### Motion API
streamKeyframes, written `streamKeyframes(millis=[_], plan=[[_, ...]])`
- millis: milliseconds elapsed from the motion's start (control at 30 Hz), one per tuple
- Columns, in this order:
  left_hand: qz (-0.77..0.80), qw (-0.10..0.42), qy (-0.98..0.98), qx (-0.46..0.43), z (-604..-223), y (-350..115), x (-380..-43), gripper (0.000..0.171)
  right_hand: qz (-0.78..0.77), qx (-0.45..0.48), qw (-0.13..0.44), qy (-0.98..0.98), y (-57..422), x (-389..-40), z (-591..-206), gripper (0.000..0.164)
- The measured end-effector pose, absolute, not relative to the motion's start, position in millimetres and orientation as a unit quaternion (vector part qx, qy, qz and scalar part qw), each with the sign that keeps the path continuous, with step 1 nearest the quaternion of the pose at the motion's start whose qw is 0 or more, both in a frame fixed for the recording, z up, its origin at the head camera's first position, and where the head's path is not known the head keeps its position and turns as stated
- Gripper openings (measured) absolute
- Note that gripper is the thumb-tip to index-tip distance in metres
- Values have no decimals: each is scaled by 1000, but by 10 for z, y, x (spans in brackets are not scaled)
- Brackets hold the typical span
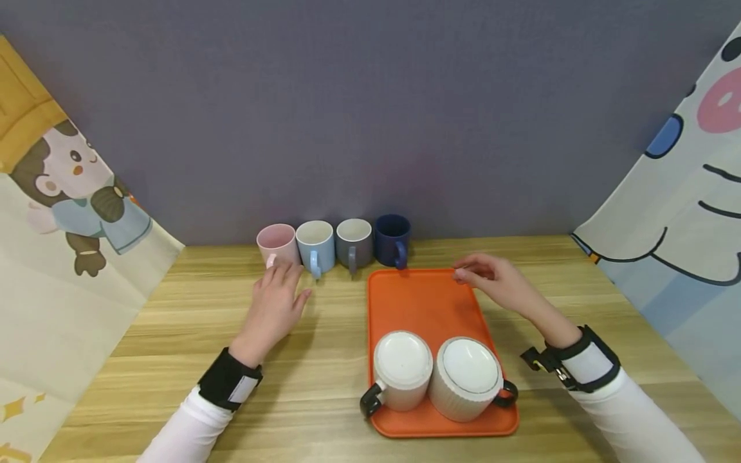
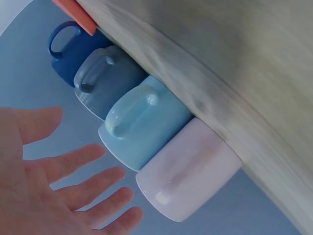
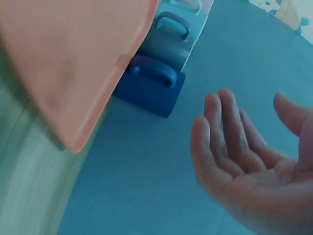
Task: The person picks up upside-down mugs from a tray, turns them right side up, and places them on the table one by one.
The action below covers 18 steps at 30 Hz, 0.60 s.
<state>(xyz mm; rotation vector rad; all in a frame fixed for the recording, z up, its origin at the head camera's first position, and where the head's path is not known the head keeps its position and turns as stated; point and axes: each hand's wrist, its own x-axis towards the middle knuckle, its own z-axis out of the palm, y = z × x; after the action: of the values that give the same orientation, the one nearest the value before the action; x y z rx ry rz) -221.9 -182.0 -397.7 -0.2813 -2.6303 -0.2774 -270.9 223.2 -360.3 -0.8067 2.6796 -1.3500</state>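
Observation:
Four upright mugs would be several, standing in a row along the back wall: a pink mug (image 1: pixel 278 241), a light blue mug (image 1: pixel 316 247), a grey mug (image 1: pixel 354 244) and a navy mug (image 1: pixel 391 239). My left hand (image 1: pixel 271 307) hovers just in front of the pink mug with fingers spread; the left wrist view shows a gap between fingertips and mugs. Over the far right corner of the orange tray (image 1: pixel 422 296) is my right hand (image 1: pixel 498 280), fingers loosely bent, palm holding nothing. Two ribbed white mugs, one left (image 1: pixel 403 370) and one right (image 1: pixel 466 378), sit upside down on the tray's near half.
A grey wall panel (image 1: pixel 370 116) rises behind the mugs. Printed cloths hang at the left (image 1: pixel 87 257) and right (image 1: pixel 683 212). The wooden table (image 1: pixel 324 386) runs under everything. Black handles of the white mugs stick out over the tray's sides.

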Motion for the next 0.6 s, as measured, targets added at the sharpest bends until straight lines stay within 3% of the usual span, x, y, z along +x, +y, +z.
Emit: streamKeyframes(millis=[233, 600], plan=[[-104, 233, -962, -101, -3964, -1754, -2258, 48, -401, -301, 24, 865, 2429, -2614, -3694, 22], [-100, 233, -961, -113, -3943, -1644, -2323, 47, -368, -393, 95, 837, 2665, -2396, -3778, 17]])
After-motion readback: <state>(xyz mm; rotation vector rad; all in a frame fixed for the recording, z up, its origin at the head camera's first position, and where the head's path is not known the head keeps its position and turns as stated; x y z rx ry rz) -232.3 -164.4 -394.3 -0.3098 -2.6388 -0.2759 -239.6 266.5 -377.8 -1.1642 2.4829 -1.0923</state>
